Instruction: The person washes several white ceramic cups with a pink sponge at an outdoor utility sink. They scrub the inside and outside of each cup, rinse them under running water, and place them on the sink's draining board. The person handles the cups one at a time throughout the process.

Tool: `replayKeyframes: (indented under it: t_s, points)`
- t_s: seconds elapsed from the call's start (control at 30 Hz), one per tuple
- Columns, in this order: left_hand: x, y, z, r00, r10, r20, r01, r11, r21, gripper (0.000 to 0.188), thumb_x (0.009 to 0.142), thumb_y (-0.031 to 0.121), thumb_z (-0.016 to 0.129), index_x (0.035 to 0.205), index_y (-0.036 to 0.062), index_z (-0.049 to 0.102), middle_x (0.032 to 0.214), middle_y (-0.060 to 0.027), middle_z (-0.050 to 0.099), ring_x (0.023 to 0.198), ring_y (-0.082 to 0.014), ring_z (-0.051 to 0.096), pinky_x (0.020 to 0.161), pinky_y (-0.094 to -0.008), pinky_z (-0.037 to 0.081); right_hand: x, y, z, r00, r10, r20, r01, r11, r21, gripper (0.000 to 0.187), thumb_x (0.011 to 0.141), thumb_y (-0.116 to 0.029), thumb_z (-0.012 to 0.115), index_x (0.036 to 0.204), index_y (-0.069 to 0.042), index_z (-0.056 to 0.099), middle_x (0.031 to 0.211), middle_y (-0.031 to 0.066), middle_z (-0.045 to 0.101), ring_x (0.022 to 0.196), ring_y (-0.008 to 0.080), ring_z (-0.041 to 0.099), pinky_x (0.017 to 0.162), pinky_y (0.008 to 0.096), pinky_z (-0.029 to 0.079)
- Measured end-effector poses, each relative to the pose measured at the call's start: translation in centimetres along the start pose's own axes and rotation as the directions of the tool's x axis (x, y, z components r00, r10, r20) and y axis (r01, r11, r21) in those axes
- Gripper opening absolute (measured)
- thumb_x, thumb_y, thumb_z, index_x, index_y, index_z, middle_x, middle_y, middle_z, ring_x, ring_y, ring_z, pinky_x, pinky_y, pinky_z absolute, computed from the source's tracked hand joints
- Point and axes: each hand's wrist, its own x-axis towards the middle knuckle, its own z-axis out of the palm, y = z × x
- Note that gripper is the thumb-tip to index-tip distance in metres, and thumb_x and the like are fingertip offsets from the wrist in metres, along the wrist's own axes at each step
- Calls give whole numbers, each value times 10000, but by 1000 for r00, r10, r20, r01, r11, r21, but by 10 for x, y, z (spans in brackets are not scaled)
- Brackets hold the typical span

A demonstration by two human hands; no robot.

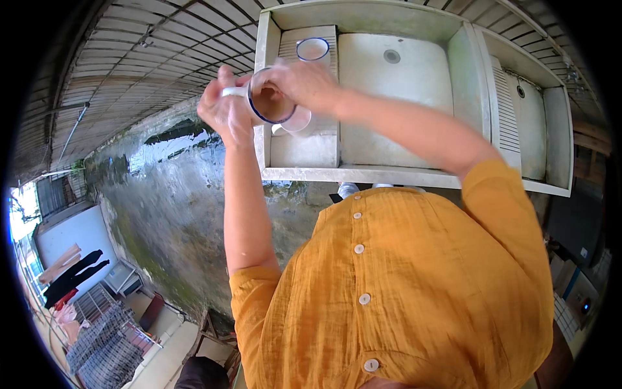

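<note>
A white mug with a dark blue rim is held up over the left end of the sink unit, its mouth turned toward me. My left hand supports it from the left, beside its white handle. My right hand reaches over the rim with its fingers curled down inside the mug. Motion blurs this hand, and whatever its fingers may hold is hidden. Just below the held mug, a second white mug stands partly covered on the ledge. A third blue-rimmed mug sits farther back on the ribbed part.
The pale stone sink has a wide basin with a round drain. To its right lies a second, narrower basin with a ribbed slope. Wet, mossy concrete floor stretches to the left. Clothes hang at lower left.
</note>
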Motion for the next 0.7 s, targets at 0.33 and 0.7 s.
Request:
replayKeyframes:
  t_s: [0.33,0.7]
  points:
    - [15,2,-12,792,-533,298,450,840,304,335,881,257,656,774,-60,643,664,-68,615,521,-86,510,464,-249,408,-6,5,0,968,-239,77,250,944,-216,144,851,-301,554,898,-170,589,745,30,616,679,240,651,533,363,482]
    - [-3,-16,-4,956,249,-157,-177,912,370,446,912,292,598,636,-56,634,611,-90,651,540,-128,557,543,-271,479,-27,-29,64,717,463,521,-427,-298,854,146,972,-261,409,919,-192,526,778,-18,543,703,135,600,624,241,482]
